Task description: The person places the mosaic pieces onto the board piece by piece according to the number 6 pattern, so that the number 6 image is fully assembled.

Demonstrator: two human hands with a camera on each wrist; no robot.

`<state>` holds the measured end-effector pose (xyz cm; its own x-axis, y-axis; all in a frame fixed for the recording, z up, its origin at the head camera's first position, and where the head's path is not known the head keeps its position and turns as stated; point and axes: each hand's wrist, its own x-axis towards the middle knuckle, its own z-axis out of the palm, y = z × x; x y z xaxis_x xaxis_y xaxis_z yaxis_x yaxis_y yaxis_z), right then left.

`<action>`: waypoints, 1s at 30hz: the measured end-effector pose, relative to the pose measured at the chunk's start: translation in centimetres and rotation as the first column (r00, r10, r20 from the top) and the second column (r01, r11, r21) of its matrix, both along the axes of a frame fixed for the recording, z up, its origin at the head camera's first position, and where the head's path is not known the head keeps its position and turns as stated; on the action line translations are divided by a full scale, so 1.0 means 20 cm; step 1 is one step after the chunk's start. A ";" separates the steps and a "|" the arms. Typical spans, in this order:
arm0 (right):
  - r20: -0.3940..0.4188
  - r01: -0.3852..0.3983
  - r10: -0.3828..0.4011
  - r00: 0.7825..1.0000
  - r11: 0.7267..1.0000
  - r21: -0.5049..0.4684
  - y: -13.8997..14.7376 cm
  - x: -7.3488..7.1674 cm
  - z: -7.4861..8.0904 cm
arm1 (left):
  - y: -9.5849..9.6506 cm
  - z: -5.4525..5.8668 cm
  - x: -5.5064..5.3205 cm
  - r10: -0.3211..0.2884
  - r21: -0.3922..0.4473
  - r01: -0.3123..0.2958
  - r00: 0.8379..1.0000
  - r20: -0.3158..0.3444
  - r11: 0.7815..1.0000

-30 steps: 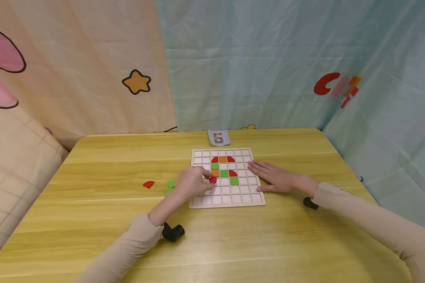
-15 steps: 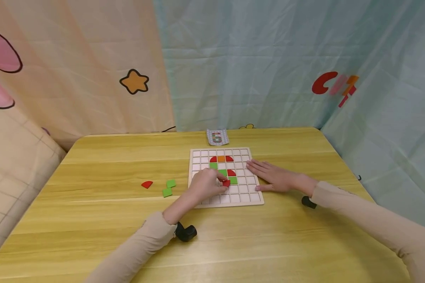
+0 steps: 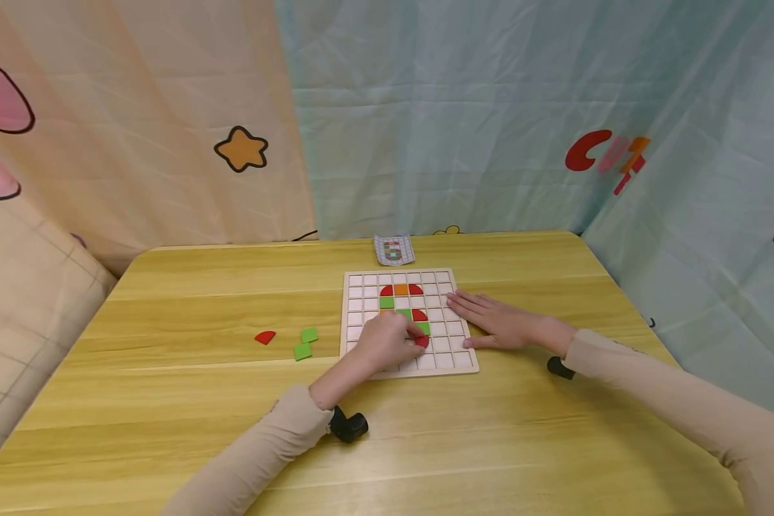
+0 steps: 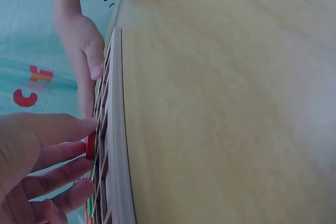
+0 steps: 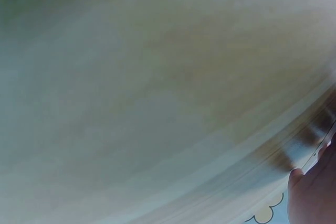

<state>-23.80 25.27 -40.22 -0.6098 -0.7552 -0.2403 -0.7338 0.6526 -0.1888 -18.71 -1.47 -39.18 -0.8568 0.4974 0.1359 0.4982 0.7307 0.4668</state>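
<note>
My left hand (image 3: 390,340) is over the lower part of a white gridded board (image 3: 461,362), pinching a red quarter-round tile (image 3: 423,342) between thumb and fingers. That tile sits just below a green square tile (image 3: 424,328); the left wrist view shows the red tile (image 4: 91,145) at the board's surface. Red, orange and green tiles lie in the grid's upper cells, among them an orange square (image 3: 401,289). Part of the pattern is hidden behind the left hand. Flat on the board's right edge rests my right hand (image 3: 499,322), fingers straight.
Left of the board lie a loose red quarter-round tile (image 3: 265,337) and two green square tiles (image 3: 309,335). A small pattern card (image 3: 394,250) lies behind the board, near the back edge of the wooden table (image 3: 187,301). Curtains (image 3: 451,115) hang behind.
My left hand has carried the red quarter-round tile rightward over the board, to a spot under the green square. The right hand stays in place on the board's edge.
</note>
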 end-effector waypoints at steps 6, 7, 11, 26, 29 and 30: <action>0.004 0.003 -0.003 1.000 1.000 0.002 0.00 0.00 -0.01 | 0.01 0.00 0.00 -0.008 -0.027 0.008 1.000 0.007 1.000; 0.006 0.004 -0.004 1.000 1.000 0.002 0.00 0.00 0.00 | 0.01 0.00 0.00 -0.009 -0.029 0.010 1.000 0.009 1.000; 0.011 0.005 -0.005 1.000 1.000 0.002 0.00 0.00 0.00 | 0.01 0.00 0.00 -0.014 -0.037 0.015 1.000 0.023 0.999; 0.013 0.003 -0.003 1.000 1.000 -0.007 0.00 0.00 0.00 | 0.01 -0.01 -0.02 -0.011 -0.019 0.011 1.000 0.024 1.000; 0.013 0.002 -0.002 1.000 1.000 -0.009 0.00 0.00 0.00 | 0.01 -0.01 -0.02 -0.008 -0.019 0.009 1.000 0.022 1.000; 0.014 0.002 -0.002 1.000 1.000 -0.010 0.00 0.00 0.00 | 0.01 -0.01 -0.02 -0.006 -0.021 0.006 1.000 0.021 1.000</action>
